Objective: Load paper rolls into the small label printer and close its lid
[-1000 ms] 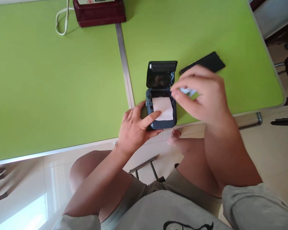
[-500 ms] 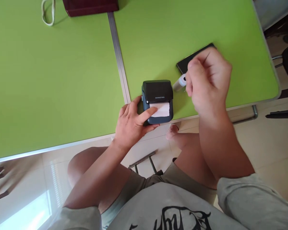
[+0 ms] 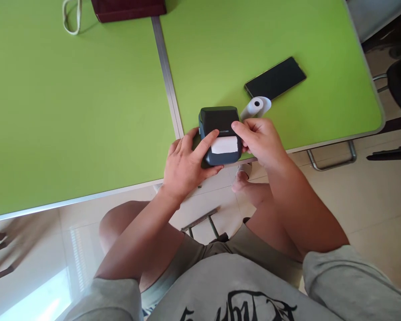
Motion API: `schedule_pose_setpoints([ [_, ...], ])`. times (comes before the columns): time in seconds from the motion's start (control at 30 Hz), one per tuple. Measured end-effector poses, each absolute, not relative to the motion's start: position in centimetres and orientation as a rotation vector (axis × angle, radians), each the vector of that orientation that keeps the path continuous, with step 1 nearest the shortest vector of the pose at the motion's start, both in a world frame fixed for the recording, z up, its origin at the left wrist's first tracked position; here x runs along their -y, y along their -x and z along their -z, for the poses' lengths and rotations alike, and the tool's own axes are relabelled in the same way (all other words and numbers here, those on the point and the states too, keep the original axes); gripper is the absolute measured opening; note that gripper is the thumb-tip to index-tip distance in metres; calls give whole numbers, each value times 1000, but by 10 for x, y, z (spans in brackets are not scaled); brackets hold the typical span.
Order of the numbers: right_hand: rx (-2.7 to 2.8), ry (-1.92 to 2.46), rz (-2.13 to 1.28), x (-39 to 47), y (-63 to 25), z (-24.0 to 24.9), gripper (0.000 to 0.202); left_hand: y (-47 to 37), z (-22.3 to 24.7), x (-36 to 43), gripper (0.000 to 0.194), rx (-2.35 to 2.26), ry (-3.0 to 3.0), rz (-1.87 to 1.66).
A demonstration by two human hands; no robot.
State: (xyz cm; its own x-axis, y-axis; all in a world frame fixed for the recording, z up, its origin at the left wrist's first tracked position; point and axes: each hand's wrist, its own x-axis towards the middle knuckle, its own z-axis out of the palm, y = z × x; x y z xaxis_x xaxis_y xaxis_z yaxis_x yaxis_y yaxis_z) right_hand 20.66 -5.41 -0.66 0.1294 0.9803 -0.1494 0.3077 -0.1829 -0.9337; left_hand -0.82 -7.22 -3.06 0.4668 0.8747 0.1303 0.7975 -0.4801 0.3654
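The smooth green table (image 3: 87,111), rimmed with metal, spreads under everything. At its near edge, the left hand (image 3: 183,167) spreads around the printer (image 3: 218,117): index finger on the lid's front, thumb against the near side, other fingers at the left. The right hand (image 3: 259,138) grips the printer's right side, thumb on the lid, fingers curled below. Boxy, dark plastic with rounded corners, the printer sits between both hands, its lid down. Toward the table's right edge lies a flat, glossy black phone (image 3: 276,78). Near it is a white paper roll (image 3: 252,109), its end curling loose. A white paper strip (image 3: 224,145) protrudes from beneath the lid.
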Motion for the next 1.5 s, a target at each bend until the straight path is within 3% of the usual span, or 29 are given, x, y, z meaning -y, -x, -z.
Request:
schedule_pose_setpoints([
  [0.23, 1350, 1649, -1107, 53, -206, 3, 54, 7, 30, 71, 85, -1437, -2441, -472],
  [0.43, 1435, 1660, -1040, 56, -211, 15, 62, 7, 38, 70, 115, -1465, -2432, -505],
  [0.6, 1414, 1575, -1067, 56, -215, 23, 73, 9, 39, 70, 110, -1460, -2424, -506],
  [1.0, 1461, 1642, -1215, 57, -217, 9, 71, 11, 37, 68, 109, -1442, -2381, -527],
  [1.37, 1483, 1642, -1320, 55, -218, 3, 46, 12, 40, 65, 110, -1442, -2386, -521],
  [1.5, 1432, 1655, -1322, 54, -221, 6, 48, 9, 41, 68, 113, -1474, -2409, -473],
])
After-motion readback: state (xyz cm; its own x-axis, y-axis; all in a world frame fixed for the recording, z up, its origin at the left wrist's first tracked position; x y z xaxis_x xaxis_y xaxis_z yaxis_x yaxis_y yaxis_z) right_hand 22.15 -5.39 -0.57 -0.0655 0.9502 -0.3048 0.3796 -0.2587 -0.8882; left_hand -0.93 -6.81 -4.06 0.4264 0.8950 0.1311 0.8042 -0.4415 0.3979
